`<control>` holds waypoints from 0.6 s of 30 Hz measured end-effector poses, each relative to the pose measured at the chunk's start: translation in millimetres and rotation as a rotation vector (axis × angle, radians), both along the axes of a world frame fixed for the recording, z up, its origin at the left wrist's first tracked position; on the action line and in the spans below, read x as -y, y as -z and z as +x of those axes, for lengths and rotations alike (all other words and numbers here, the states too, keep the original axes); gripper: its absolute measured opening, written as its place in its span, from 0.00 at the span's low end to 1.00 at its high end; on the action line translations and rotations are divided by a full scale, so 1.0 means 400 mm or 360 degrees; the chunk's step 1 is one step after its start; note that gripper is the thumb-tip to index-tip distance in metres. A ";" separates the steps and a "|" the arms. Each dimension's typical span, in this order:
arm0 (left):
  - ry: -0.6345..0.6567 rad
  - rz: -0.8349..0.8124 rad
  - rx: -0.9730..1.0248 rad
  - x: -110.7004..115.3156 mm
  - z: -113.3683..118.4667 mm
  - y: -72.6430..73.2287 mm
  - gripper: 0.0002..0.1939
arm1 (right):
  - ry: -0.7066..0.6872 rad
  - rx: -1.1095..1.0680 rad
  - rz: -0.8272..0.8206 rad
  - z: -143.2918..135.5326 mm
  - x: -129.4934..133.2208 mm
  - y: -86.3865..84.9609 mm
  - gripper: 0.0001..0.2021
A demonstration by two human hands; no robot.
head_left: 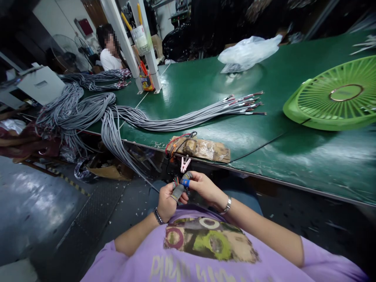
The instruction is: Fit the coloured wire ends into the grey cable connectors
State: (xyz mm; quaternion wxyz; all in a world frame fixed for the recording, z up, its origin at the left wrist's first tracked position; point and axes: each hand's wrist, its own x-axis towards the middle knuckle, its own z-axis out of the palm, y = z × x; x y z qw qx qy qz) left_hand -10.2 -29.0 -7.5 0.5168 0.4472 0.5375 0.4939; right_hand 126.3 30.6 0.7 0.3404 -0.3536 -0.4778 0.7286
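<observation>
In front of my chest, my left hand (170,199) is closed round the end of a grey cable (151,186). Short coloured wires (176,180) fan out above its taped thumb. My right hand (199,186) meets it there, with thumb and forefinger pinched beside the wires. Grey tape covers some fingertips, and a blue band is on the right thumb. Whatever lies between the right fingertips is hidden. Just beyond the hands, a pale pink clip (185,164) sits at the table edge, below a worn wooden block (205,149) with red and black leads.
A bundle of grey cables (176,122) with stripped ends lies across the green table (264,152), coiled at the left. A green fan (331,94) stands right, its cord running to the block. Behind are a plastic bag (249,53), a post holding tools (147,47) and a seated person (110,58).
</observation>
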 end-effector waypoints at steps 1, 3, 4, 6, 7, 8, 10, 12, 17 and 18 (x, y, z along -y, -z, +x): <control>-0.0026 -0.0006 0.0037 -0.001 0.000 0.004 0.18 | 0.0018 -0.0048 0.0000 -0.001 0.004 -0.003 0.13; -0.0090 -0.0029 0.0128 -0.002 0.001 0.014 0.18 | 0.0049 -0.0134 0.0008 -0.005 0.011 -0.010 0.12; -0.0123 -0.0044 0.0171 -0.002 0.002 0.018 0.18 | 0.0055 -0.0169 0.0006 -0.007 0.014 -0.013 0.12; -0.0160 -0.0065 0.0221 -0.004 0.004 0.022 0.18 | 0.0050 -0.0230 -0.0035 -0.013 0.019 -0.015 0.12; -0.0144 -0.0073 0.0221 -0.004 0.006 0.021 0.18 | 0.0056 -0.0251 -0.0068 -0.017 0.021 -0.015 0.12; -0.0102 -0.0079 0.0202 -0.004 0.007 0.019 0.18 | 0.0077 -0.0262 -0.0103 -0.021 0.023 -0.013 0.12; 0.0015 -0.0095 0.0133 -0.004 0.008 0.009 0.19 | 0.0154 -0.0258 -0.0162 -0.029 0.027 -0.008 0.10; 0.0101 -0.0102 0.0063 -0.004 0.008 -0.002 0.20 | 0.0232 -0.0250 -0.0211 -0.036 0.028 -0.001 0.09; 0.0096 -0.0043 0.0033 0.000 0.005 0.000 0.19 | 0.0467 -0.0329 -0.0415 -0.033 0.005 0.017 0.11; 0.0073 -0.0027 0.0058 0.001 0.003 0.006 0.18 | 0.0480 -0.0361 -0.0473 -0.028 -0.002 0.020 0.11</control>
